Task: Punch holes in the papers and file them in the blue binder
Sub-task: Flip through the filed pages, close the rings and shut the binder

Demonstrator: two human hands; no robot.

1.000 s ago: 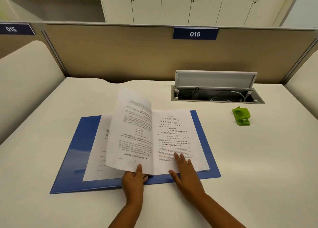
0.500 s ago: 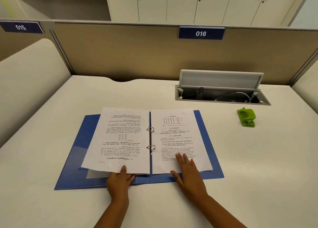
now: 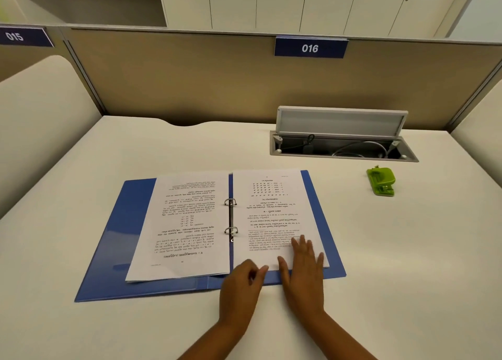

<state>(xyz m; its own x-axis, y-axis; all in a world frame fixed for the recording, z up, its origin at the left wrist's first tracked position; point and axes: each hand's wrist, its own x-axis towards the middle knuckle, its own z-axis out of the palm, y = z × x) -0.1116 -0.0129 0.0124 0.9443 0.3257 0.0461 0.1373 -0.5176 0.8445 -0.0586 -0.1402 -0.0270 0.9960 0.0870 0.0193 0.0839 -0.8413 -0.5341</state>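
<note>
White cubicle desk, blue binder lying open on it, spine running away from the person.

The right-hand stack of papers sits on the rings, directly ahead of both hands. The right hand lies flat with fingers spread on its near edge; the left hand, loosely curled, touches the near corner by the spine and looks best placed to lift the next sheet. Green hole punch sits well apart, far right.

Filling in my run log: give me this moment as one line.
blue binder: open, flat | papers: on both sides of rings | right hand: flat on right page | left hand: at page's near edge | green hole punch: aside
</note>
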